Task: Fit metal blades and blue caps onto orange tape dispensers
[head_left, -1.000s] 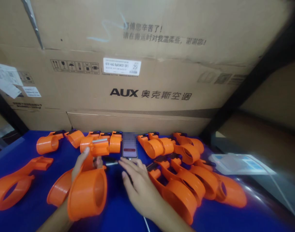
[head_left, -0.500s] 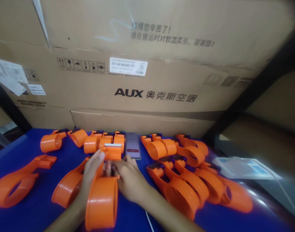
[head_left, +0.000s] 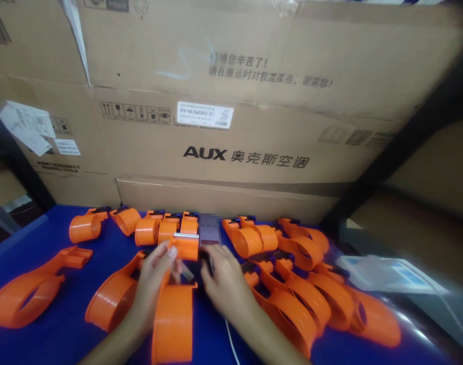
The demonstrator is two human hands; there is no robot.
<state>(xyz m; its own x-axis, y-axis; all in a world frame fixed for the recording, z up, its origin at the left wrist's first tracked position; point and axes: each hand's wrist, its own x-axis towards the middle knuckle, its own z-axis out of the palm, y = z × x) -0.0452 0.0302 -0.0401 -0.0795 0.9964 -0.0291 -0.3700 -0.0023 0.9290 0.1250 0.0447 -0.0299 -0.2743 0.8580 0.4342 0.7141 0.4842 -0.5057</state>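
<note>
My left hand (head_left: 153,284) is wrapped round the neck of an orange plastic tape dispenser (head_left: 174,314) that stands on edge on the blue table (head_left: 64,334), its metal-edged head (head_left: 185,244) pointing away from me. My right hand (head_left: 224,281) is closed just right of that head, its fingers pinching a small dark part (head_left: 205,257) beside a thin metal piece (head_left: 188,274). A phone (head_left: 209,230) lies flat just beyond both hands.
Several more orange dispensers lie in a row at the back (head_left: 155,228), at the left (head_left: 22,296) and heaped on the right (head_left: 303,289). Large cardboard boxes (head_left: 231,126) wall the far side. A clear plastic packet (head_left: 383,271) lies at the right. A white cable (head_left: 231,344) runs beneath my right wrist.
The held dispenser has turned from side-on to edge-on. My right hand went from flat on the table to closed at the dispenser's head, then shifted slightly right.
</note>
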